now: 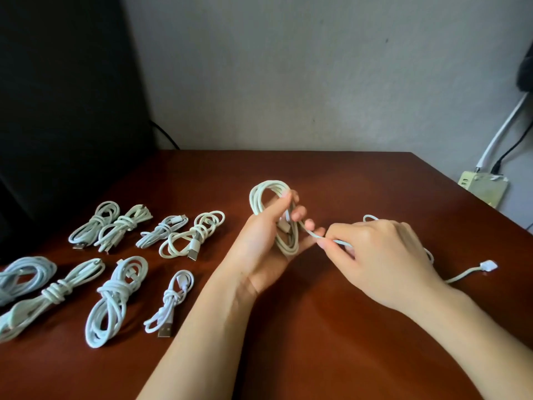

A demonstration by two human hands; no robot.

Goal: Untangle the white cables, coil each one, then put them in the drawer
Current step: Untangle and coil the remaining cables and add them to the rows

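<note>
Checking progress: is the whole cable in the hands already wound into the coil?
No: the left hand holds the coil, but the right hand pinches a loose stretch and the plug lies on the table.

White cable point(261, 197) partly coiled, plug end point(488, 267) loose rightward; eight bundled cables point(115, 298) at left.

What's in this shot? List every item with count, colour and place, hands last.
Wooden table: one, reddish brown, fills the lower frame.
Tied coiled cable bundles: eight, white, two rows on the table's left side.
Half-coiled cable: one, white, loops held up at centre, loose plug end lying on the table at right.
Power strip: one, pale yellow-green, beyond the table's right edge.
Dark panel: one, black, behind the table at left.
Wall: one, grey, background.
Left hand: holds the loops.
Right hand: pinches the cable's free strand.
</note>
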